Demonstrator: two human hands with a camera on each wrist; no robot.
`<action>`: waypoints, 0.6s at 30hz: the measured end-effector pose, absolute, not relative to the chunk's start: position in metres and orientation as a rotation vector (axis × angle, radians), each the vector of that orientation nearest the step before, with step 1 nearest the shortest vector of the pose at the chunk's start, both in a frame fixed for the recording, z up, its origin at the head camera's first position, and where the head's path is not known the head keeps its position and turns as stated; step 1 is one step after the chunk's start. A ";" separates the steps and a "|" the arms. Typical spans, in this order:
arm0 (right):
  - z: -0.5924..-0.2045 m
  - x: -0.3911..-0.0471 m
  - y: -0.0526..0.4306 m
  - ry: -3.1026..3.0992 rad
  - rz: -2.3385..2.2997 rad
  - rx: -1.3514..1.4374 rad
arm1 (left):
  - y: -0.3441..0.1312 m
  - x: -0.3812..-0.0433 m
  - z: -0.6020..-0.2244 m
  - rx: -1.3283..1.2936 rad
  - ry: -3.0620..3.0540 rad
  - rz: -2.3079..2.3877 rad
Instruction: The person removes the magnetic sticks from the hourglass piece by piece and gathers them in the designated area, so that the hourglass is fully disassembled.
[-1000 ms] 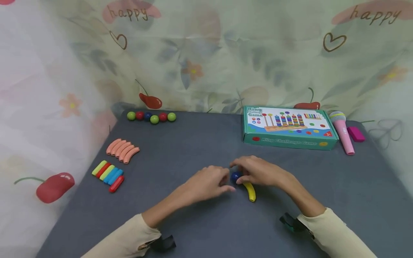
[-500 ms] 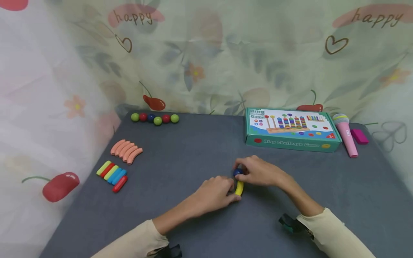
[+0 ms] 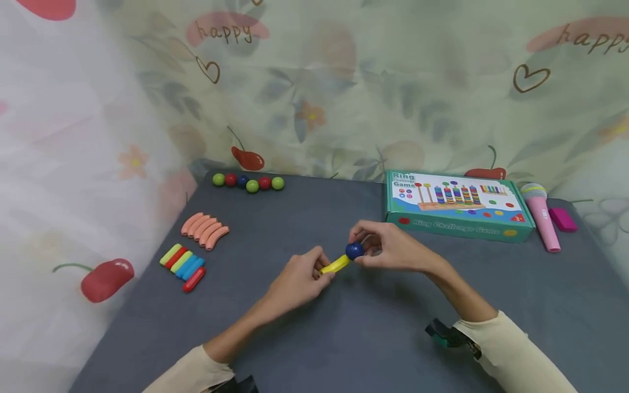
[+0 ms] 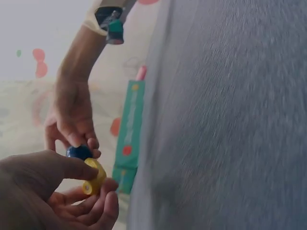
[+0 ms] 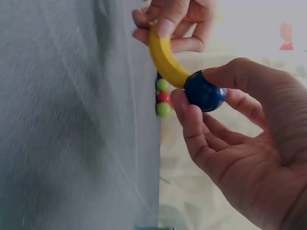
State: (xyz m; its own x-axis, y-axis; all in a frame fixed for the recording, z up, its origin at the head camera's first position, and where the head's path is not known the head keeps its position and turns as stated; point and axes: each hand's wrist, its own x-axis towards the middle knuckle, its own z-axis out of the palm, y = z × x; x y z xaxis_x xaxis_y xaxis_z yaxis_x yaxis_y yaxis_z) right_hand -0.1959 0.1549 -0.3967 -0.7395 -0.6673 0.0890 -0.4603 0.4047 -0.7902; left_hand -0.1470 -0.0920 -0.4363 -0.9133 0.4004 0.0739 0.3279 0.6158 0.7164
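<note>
My left hand (image 3: 297,278) pinches one end of a curved yellow stick (image 5: 165,56) between thumb and fingers. The other end of the stick touches a blue ball (image 5: 205,91), which my right hand (image 3: 393,245) pinches between thumb and fingertips. In the head view both pieces appear raised above the grey table (image 3: 314,338). The left wrist view shows the stick (image 4: 95,177) in front, with the ball (image 4: 79,152) just behind it. Whether the stick's end sits inside the ball or only against it cannot be seen.
At the far left lie a row of coloured balls (image 3: 252,186), several curved pink pieces (image 3: 205,229) and short coloured sticks (image 3: 182,263). A green game box (image 3: 459,232), a pink toy microphone (image 3: 543,221) and a magenta block (image 3: 563,219) stand at the back right.
The left hand has taken hold of the yellow stick's free end. Stick and ball have come up from the table, and the stick has swung from pointing toward me to pointing left.
</note>
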 end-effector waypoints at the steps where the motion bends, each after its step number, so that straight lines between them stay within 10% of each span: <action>1: -0.398 -0.198 0.151 2.415 -1.263 -1.003 | -0.097 -0.147 -0.435 0.584 2.773 1.178; 18: -0.411 -0.260 0.052 2.518 -0.932 -1.219 | -0.172 -0.159 -0.442 0.222 3.103 1.057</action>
State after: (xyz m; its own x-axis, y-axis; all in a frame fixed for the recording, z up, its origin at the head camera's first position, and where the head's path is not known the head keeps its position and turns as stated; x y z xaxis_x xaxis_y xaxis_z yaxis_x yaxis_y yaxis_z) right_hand -0.2603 0.0520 -0.4112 -0.6427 -0.7602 0.0948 -0.6388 0.4635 -0.6141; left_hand -0.1594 -0.1724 -0.4421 -0.9805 0.0811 0.1787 0.1734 0.7850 0.5948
